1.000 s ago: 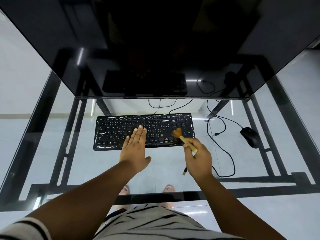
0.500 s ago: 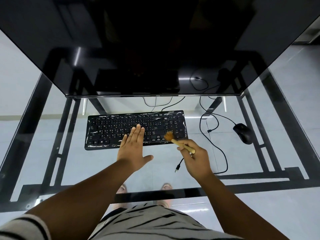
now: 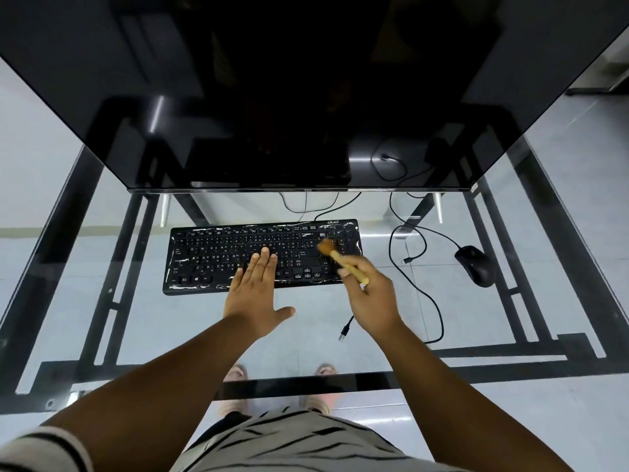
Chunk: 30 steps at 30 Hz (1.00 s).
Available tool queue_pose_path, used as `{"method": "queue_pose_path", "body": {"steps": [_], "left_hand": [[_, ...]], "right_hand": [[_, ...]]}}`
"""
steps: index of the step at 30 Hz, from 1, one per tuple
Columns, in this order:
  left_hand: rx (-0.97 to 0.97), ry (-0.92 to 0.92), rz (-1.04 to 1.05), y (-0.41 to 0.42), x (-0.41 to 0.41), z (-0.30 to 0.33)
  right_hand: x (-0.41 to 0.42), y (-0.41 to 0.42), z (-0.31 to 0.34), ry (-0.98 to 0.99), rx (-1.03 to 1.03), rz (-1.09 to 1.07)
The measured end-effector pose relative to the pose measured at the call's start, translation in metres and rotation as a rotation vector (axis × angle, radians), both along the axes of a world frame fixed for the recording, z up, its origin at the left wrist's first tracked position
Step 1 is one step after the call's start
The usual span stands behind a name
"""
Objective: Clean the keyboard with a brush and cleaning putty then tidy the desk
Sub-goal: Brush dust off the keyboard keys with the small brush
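A black keyboard (image 3: pixel 218 253) wrapped in shiny plastic film lies on the glass desk (image 3: pixel 143 321) below the monitor. My left hand (image 3: pixel 253 294) rests flat on the keyboard's front middle, fingers straight and together, holding nothing. My right hand (image 3: pixel 371 298) grips a small wooden-handled brush (image 3: pixel 343 262). Its brown bristles sit over the keys at the keyboard's right end. No cleaning putty is in sight.
A large dark monitor (image 3: pixel 306 97) overhangs the back of the desk. A black mouse (image 3: pixel 476 265) sits at the right, its cable (image 3: pixel 435 301) looping across the glass. A loose USB plug (image 3: pixel 344 332) lies just below my right hand. The desk's front edge runs above my lap.
The brush head has moved up and to the right, from the keyboard's lower right keys to its upper right end. My left hand stays flat on the keyboard.
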State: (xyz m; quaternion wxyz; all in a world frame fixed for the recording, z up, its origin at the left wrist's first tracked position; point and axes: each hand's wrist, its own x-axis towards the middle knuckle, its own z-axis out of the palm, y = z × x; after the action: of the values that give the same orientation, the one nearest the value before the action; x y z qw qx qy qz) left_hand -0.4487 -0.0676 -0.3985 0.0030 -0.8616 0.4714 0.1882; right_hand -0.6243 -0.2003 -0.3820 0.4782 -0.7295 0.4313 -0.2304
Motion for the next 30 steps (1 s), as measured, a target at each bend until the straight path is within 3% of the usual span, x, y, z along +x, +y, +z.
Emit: {"method": "queue_pose_path", "body": {"steps": [3,6,11,18,25,30], "left_hand": [[-0.002,-0.001,0.006,0.001,0.000,0.000],[-0.014,-0.008,0.022,0.003,0.000,0.000],[-0.070,-0.034,0.071,0.014,0.006,0.002],[-0.224,-0.040,0.217,0.050,0.038,0.008],[-0.260,-0.058,0.315,0.092,0.085,0.010],[-0.273,-0.060,0.335,0.106,0.103,0.010]], "right_hand": [[0.000,-0.001,-0.002,0.058,-0.071,-0.006],[0.001,-0.003,-0.001,0.010,-0.015,-0.056],[0.001,-0.004,0.000,-0.007,-0.130,-0.071],[0.027,0.018,-0.003,-0.079,-0.308,0.215],[0.061,0.059,-0.006,0.221,-0.413,0.586],[0.083,0.072,-0.012,0.479,-0.364,0.748]]}}
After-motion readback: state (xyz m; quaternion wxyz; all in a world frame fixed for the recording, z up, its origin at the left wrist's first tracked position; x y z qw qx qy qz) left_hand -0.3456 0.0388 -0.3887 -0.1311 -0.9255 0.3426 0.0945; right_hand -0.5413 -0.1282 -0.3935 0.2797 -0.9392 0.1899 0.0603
